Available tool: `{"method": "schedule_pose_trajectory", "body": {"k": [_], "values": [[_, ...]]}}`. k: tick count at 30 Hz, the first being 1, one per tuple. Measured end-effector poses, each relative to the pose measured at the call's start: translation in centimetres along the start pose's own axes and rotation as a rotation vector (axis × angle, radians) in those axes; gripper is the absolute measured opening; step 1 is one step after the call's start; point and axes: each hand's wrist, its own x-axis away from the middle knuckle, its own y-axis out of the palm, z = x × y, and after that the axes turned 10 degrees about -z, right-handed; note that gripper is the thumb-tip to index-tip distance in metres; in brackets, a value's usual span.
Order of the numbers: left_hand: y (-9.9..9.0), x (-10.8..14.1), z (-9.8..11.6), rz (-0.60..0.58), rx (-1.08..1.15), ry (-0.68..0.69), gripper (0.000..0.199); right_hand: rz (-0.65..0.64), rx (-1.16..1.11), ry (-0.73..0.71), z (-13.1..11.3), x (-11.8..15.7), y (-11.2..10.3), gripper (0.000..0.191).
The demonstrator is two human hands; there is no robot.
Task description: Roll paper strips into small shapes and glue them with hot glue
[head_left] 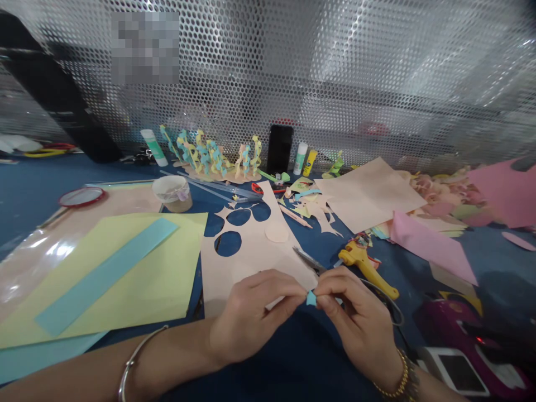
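Head view: the left hand [255, 315] and right hand [360, 321] pinch a small, angular turquoise paper piece [311, 298] from opposite sides, about equally near, at the peach sheet [257, 259]'s near-right corner. Its long axis is unclear. Rounded cutouts pierce the matte sheet; right of it lies a yellow plastic glue gun [366, 265].

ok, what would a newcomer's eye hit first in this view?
Probably the small blue paper piece, pinched between the fingertips of the left hand and right hand at lower centre. Next, likely the blue-and-yellow paper twists standing at the back, before the perforated metal panel. Then the pale sheet with round holes cut in it, just beyond the left hand.
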Motion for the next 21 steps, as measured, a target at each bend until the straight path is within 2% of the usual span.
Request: {"method": "schedule_pose_trajectory", "body": {"k": [6,12,21], "values": [[-0.02,-0.02,0.01,-0.018,0.013,-0.036,0.015,0.002,0.022,0.001,-0.03,0.19,0.07,0.013],[0.06,-0.21,0.13,0.028,0.053,-0.210,0.006,0.112,0.073,0.005,0.16,0.14,0.08,0.012],[0.23,-0.37,-0.03,0.057,0.023,-0.145,0.010,0.099,0.141,-0.072,-0.04,0.15,0.12,0.015]]}}
